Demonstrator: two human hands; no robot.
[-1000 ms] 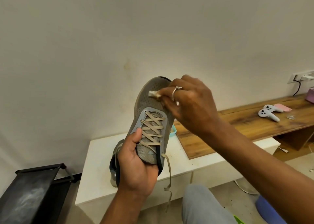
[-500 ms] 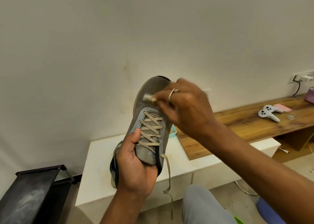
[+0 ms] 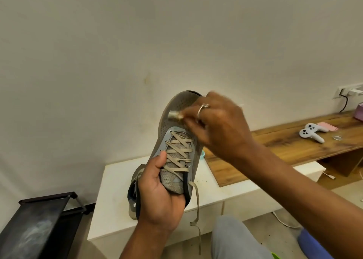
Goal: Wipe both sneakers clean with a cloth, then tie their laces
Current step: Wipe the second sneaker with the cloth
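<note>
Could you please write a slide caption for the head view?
Left hand holds a grey sneaker toe-up while the right hand presses a small cloth to its toe, laces untied.

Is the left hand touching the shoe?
Touching. The head view shows the left hand gripping the sneaker, with its thumb pressed beside the laces.

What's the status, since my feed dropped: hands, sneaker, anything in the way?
Left hand grips grey sneaker, toe up. Right hand pinches cloth wad against toe. Lace end dangling, untied. Nothing blocking.

Matt mesh-cloth sneaker [image 3: 177,121], flat woven laces [image 3: 178,153], grained wooden shelf [image 3: 290,146].
</note>
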